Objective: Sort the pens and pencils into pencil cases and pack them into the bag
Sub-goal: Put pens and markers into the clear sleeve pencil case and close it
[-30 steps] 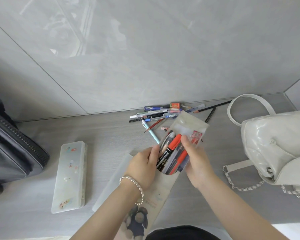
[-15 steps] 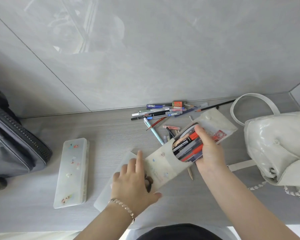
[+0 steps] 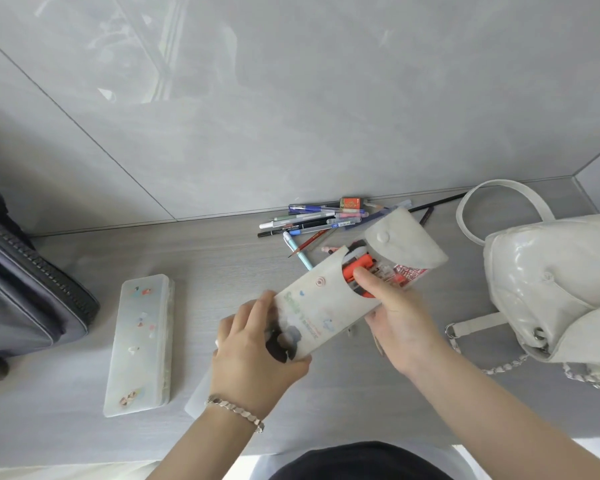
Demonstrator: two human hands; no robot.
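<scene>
While the left grip (image 3: 257,351) and the right grip (image 3: 399,323) hold 1 soft pencil case (image 3: 326,306) between them over the worktop (image 3: 222,258), the layout is as follows. Well left of the left grip sits a dark zipped bag (image 3: 32,289). Between that bag and the grip, 1 translucent hard case (image 3: 139,344) lies flat and closed. The left grip is curled round the soft case's lower end. The right grip clasps the mouth end, thumb pressing an orange marker (image 3: 357,266) among the pens inside; the flap (image 3: 406,240) stands open. Beyond both grips, loose pens (image 3: 312,220) lie heaped by the wall. A white bag (image 3: 551,289) rests right of the right grip, near but apart.
</scene>
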